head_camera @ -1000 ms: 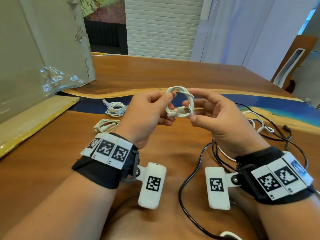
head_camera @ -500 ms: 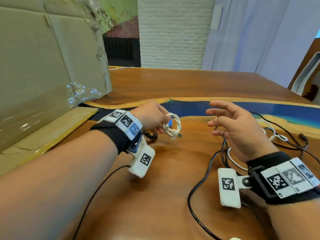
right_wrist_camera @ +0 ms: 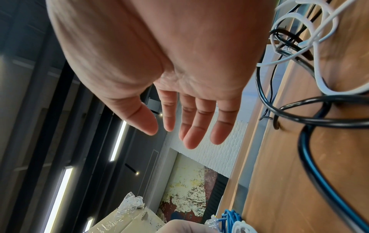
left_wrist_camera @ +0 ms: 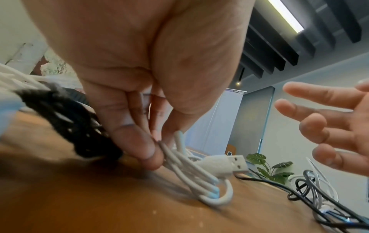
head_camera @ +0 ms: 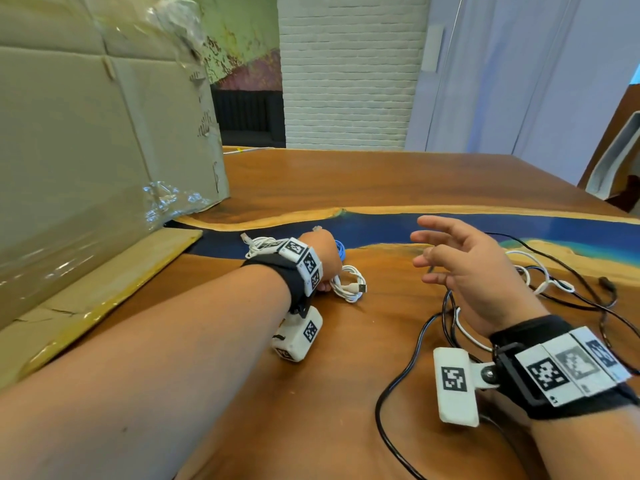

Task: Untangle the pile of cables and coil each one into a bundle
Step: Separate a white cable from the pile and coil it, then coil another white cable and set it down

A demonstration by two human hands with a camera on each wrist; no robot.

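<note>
A coiled white USB cable (head_camera: pixel 349 288) (left_wrist_camera: pixel 199 170) rests on the wooden table (head_camera: pixel 346 375), its plug pointing right. My left hand (head_camera: pixel 322 252) (left_wrist_camera: pixel 157 151) pinches one side of this coil between thumb and fingers, low at the table top. My right hand (head_camera: pixel 450 251) (right_wrist_camera: pixel 179 127) hovers to the right with fingers spread and holds nothing. Beneath and right of it lies a tangle of black and white cables (head_camera: pixel 554 289) (right_wrist_camera: pixel 299 47) (left_wrist_camera: pixel 311 186). A long black cable (head_camera: pixel 398 386) runs from the tangle toward me.
Coiled bundles lie just past my left wrist: a white one (head_camera: pixel 258 245), a blue one (head_camera: pixel 341 251) (right_wrist_camera: pixel 229 219) and a blurred black one (left_wrist_camera: pixel 66 123). A large cardboard box (head_camera: pixel 86 150) stands at the left with its flap on the table.
My right hand has let go of the white coil and opened. My left hand has carried the coil left and down onto the table beside the other bundles.
</note>
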